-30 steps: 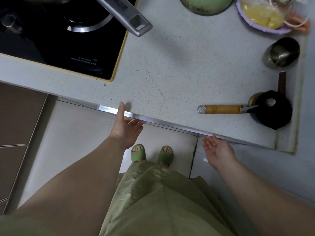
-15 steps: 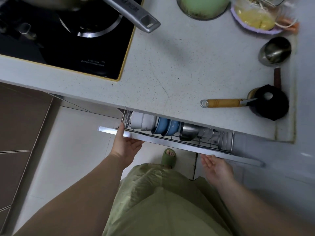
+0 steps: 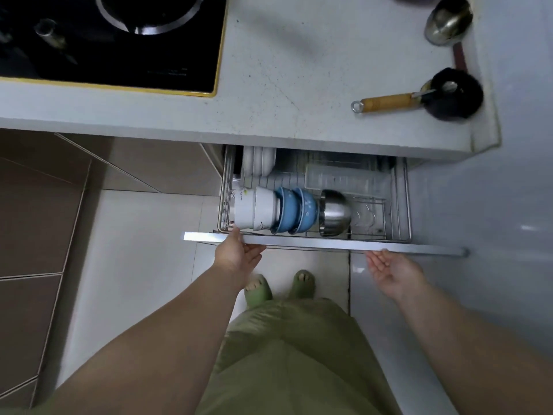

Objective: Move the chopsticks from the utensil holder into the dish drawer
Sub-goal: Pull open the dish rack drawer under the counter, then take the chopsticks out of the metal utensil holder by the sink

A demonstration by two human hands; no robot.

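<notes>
The dish drawer (image 3: 401, 205) stands pulled out from under the counter, a wire rack behind a silver front rail (image 3: 314, 241). White bowls (image 3: 257, 208), blue bowls (image 3: 296, 210) and a steel bowl (image 3: 334, 214) stand on edge in it, with white plates (image 3: 258, 161) and a clear plastic tray (image 3: 344, 178) behind. My left hand (image 3: 239, 256) grips the front rail near its left end. My right hand (image 3: 392, 269) is palm up with fingertips under the rail's right part. No chopsticks or utensil holder are in view.
On the counter (image 3: 299, 70) lie a black stove top (image 3: 119, 40), a steel cup (image 3: 447, 20) and a black pot (image 3: 454, 94) with a yellow-handled tool (image 3: 386, 102) across it. Brown cabinet fronts (image 3: 36, 205) are at the left. My feet in green slippers (image 3: 279, 287) stand on the tiled floor.
The drawer went from shut to pulled far out, drawn towards me by both hands on its rail. The view has dropped closer to the drawer.
</notes>
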